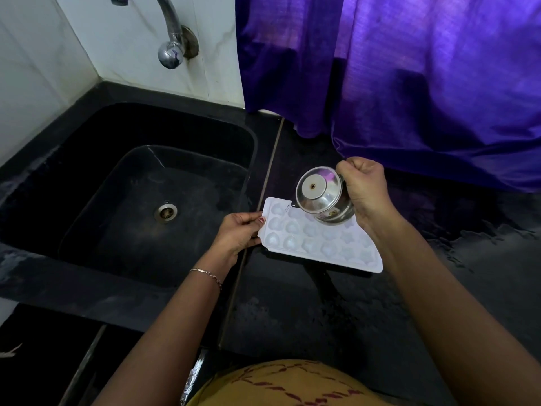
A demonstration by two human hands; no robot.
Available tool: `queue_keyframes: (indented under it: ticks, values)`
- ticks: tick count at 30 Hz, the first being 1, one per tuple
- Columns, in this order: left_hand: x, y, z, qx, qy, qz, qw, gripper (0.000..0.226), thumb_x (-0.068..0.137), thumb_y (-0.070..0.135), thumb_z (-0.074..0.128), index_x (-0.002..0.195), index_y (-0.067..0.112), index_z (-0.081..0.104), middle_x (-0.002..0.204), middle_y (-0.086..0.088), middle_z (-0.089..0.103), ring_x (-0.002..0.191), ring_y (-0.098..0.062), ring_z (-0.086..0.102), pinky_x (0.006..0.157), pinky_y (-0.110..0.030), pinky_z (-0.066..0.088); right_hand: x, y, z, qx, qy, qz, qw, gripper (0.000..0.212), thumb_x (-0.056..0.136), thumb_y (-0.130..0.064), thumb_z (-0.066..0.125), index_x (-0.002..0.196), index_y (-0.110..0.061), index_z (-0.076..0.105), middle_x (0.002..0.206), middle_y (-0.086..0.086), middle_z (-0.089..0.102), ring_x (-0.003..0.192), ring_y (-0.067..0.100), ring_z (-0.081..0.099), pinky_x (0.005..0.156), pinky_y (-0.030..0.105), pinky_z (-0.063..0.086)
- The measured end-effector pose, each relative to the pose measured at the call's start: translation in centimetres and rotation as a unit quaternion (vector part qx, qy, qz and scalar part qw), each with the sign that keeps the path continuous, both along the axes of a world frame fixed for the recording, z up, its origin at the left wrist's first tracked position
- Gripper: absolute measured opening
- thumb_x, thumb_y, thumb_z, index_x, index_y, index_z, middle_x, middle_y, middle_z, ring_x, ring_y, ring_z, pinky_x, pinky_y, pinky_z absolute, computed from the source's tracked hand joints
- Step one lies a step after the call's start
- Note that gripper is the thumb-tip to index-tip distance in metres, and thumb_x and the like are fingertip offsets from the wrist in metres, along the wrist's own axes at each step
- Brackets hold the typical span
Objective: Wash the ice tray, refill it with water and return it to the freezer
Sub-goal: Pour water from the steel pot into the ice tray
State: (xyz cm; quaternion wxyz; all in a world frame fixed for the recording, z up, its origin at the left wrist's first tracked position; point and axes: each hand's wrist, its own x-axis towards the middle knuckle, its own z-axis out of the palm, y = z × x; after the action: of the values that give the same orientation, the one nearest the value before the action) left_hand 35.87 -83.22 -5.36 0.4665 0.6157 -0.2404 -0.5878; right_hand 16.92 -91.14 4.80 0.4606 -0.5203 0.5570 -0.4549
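A white ice tray [319,244] with several rounded cells lies flat on the black counter, just right of the sink. My left hand [238,234] pinches its left edge. My right hand [366,191] grips a small steel pot [322,194] tilted over the tray's far left corner. A thin stream of water runs from the pot's rim into a cell there. Several cells glisten as if they hold water.
A black sink [140,200] with a steel drain [166,211] sits to the left. A chrome tap [172,39] is mounted on the white tiled wall above it. A purple curtain [409,68] hangs at the back right over the wet black counter [439,288].
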Motion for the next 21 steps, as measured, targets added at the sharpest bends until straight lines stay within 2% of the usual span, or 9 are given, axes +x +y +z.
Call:
queue_keyframes:
  ticks: [9,18,21]
  values:
    - [0.1,0.0,-0.1,0.003,-0.006,-0.007,1.000,0.021,0.094,0.009,0.060,0.113,0.007,0.069,0.084,0.001,0.073,0.064,-0.002,0.068,0.057,-0.018,0.054,-0.1,0.1,-0.3,0.008,-0.010,-0.005,1.000,0.042,0.083,-0.004,0.057,0.052,-0.019,0.033,0.047,-0.006,0.030,0.045,0.006,0.028,0.047,0.019,0.032]
    - [0.1,0.0,0.1,0.012,-0.013,-0.005,1.000,0.022,0.093,0.011,0.063,0.113,0.005,0.069,0.090,-0.004,0.073,0.066,-0.004,0.069,0.057,-0.018,0.054,-1.5,1.1,-0.3,0.064,-0.187,-0.101,0.975,0.036,0.081,0.002,0.052,0.055,-0.018,0.035,0.054,-0.004,0.034,0.049,0.007,0.034,0.050,0.020,0.034]
    - [0.0,-0.1,0.3,0.013,-0.018,-0.007,1.000,0.020,0.093,0.011,0.062,0.112,0.006,0.068,0.090,-0.003,0.073,0.068,-0.006,0.068,0.056,-0.017,0.054,-2.8,1.9,-0.1,0.055,-0.209,-0.118,0.969,0.036,0.081,0.003,0.050,0.055,-0.017,0.036,0.050,-0.006,0.036,0.048,0.006,0.035,0.048,0.019,0.035]
